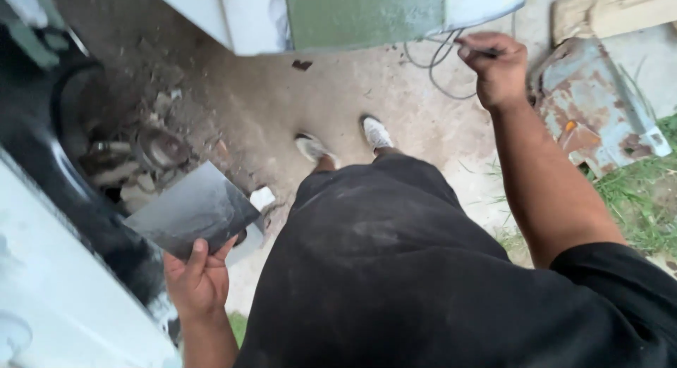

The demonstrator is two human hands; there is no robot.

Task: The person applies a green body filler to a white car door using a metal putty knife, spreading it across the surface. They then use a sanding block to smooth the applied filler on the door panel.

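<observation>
The plate (194, 207) is a flat, dull grey metal sheet, roughly four-sided, scuffed and darker toward its far corner. It sits tilted at about eight o'clock in the view, pinched at its near edge. The tool (483, 51) is thin and dark, lying almost level at about one o'clock, just beside a grey cable.

Black short-sleeved shirt (613, 283), dusty black shorts (381, 255), worn white sneakers (377, 133), bare forearms.

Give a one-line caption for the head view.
Left hand holds a grey metal sheet; right hand grips a thin tool.
</observation>
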